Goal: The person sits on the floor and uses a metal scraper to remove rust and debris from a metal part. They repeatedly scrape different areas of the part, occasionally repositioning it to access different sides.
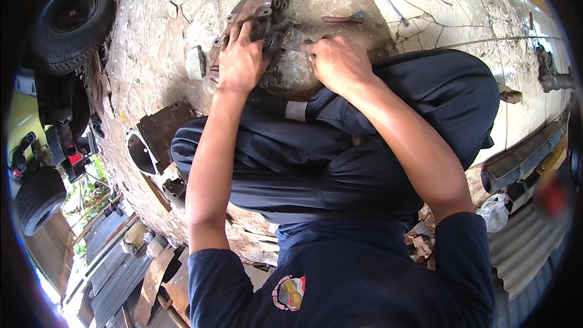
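My left hand (240,59) grips the near side of a dirty metal machine casting (255,11) with bolt lugs, which lies on the floor before me. Its thumb is on the right side of the casting and some fingertips are hidden. In my right hand (339,60) is a thin, flat scraper-like blade (295,40), pinched between thumb and fingers, its far end close to the casting's right side. The handle is mostly hidden by the fingers. Beyond the right hand lies a reddish-brown handled tool (342,20) on the stained floor.
A grey stone block (196,62) sits left of the casting. An open metal housing (164,132) stands by my left knee. A long metal rod (388,2) lies at the upper right. Wheels with tyres (73,27), a rolled mat (521,159) and corrugated sheets (530,246) are farther out.
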The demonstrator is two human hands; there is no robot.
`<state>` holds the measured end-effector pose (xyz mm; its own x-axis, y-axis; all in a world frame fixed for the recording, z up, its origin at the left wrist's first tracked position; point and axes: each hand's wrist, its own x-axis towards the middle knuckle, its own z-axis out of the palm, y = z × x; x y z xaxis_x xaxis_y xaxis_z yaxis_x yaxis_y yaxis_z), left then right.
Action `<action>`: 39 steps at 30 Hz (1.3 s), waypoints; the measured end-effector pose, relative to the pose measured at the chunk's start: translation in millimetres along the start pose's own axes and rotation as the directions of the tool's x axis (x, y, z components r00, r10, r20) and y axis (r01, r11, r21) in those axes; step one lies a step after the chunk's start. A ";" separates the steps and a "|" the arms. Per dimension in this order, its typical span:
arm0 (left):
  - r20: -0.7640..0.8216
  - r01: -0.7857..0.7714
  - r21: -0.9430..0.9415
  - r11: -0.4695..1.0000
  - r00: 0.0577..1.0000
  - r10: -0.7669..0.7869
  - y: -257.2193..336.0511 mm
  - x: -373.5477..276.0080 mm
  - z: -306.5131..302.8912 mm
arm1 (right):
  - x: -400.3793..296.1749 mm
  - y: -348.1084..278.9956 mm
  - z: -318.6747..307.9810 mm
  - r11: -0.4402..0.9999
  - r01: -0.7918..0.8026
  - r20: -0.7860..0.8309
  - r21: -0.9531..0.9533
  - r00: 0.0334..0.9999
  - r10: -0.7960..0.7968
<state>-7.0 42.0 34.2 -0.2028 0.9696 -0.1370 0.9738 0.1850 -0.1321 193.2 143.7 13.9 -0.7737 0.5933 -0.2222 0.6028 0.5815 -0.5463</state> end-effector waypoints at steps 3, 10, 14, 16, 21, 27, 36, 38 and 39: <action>0.040 0.069 -0.050 0.996 0.997 -0.067 1.9 6.1 -2.4 | 3.5 1.9 3.2 0.999 -0.041 0.032 -0.027 0.999 0.042; 0.068 0.046 -0.076 0.996 0.997 -0.041 -3.9 7.5 -5.4 | 2.4 7.7 9.8 0.999 0.006 -0.001 -0.050 1.000 -0.006; 0.062 0.017 -0.081 0.997 0.998 -0.012 -9.9 5.7 -0.4 | 3.7 7.5 10.4 0.999 0.000 0.020 -0.041 1.000 0.001; 0.048 0.003 -0.078 0.997 0.999 0.000 -10.6 5.3 1.2 | 3.4 6.6 10.9 1.000 0.015 0.007 -0.027 1.000 -0.015; 0.043 0.003 -0.074 0.997 0.999 0.000 -2.1 8.3 -4.0 | -0.1 1.3 8.6 1.000 0.029 -0.005 -0.004 1.000 -0.029; 0.053 -0.046 0.026 0.999 0.998 0.045 -3.6 15.0 -5.1 | 0.5 1.9 9.4 1.000 0.011 0.023 -0.010 1.000 -0.011; -0.088 0.243 -0.545 0.802 0.935 -0.343 -33.2 35.7 11.7 | 5.3 5.5 8.4 0.999 -0.017 0.046 -0.051 0.999 0.019; -0.096 0.258 -0.775 0.577 0.854 -0.511 -48.2 34.6 24.1 | 3.4 2.2 1.6 1.000 0.003 0.016 -0.026 1.000 -0.003; -0.011 0.255 -0.884 0.391 0.825 -0.565 -50.5 32.4 20.4 | 1.9 2.2 -2.4 1.000 0.011 0.000 -0.017 1.000 -0.011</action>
<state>-64.9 60.8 16.4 -0.7160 0.6976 -0.0272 0.4200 0.4617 0.7813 193.4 147.5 14.2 -0.7803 0.5870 -0.2158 0.5973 0.5973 -0.5352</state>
